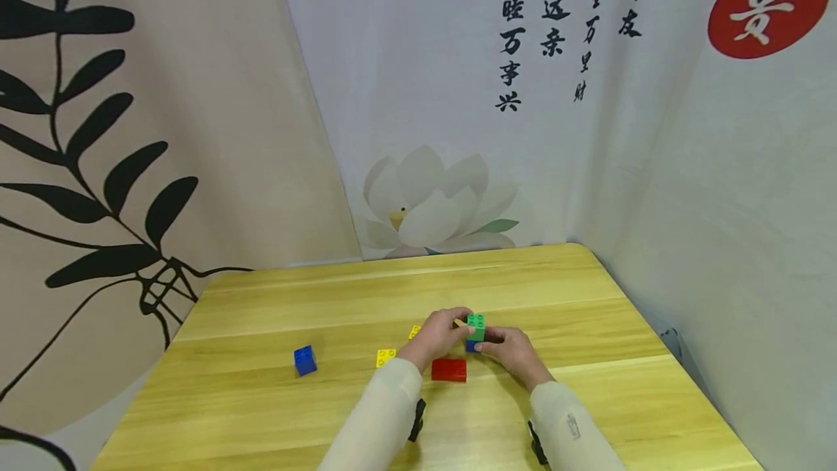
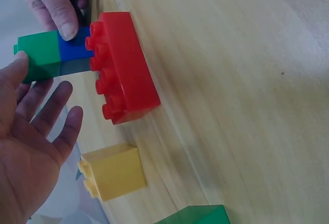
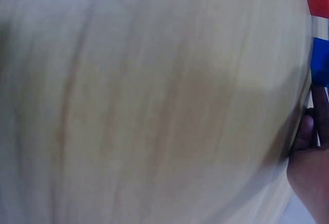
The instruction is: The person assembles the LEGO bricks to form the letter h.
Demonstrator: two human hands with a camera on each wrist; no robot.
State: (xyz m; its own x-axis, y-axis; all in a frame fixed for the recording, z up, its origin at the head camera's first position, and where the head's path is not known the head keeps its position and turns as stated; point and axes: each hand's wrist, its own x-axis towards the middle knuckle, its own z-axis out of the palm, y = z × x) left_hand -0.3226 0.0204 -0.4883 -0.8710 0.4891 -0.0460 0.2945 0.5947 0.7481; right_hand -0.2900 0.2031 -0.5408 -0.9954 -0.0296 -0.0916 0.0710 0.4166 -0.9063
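A green toy building brick [image 1: 476, 321] sits on top of a blue brick [image 1: 471, 347], forming a small upright stack. My left hand [image 1: 434, 338] pinches the green brick, its thumb on the near side in the left wrist view. From the right, my right hand [image 1: 516, 355] holds the blue brick, with the thumb [image 2: 67, 26] pressed against its face. Just in front of the stack lies a longer red brick [image 1: 449, 371], studs up. At the right wrist view's edge, only part of the blue brick [image 3: 320, 59] and of the right hand shows.
Left of my hands stand a yellow brick [image 1: 386, 357] and another yellow brick [image 1: 415, 331], partly hidden by the left hand. Farther left is a separate blue brick [image 1: 304, 360]. Another green brick [image 2: 205, 216] enters the left wrist view's bottom edge. Curtains hang behind the wooden table [image 1: 261, 420].
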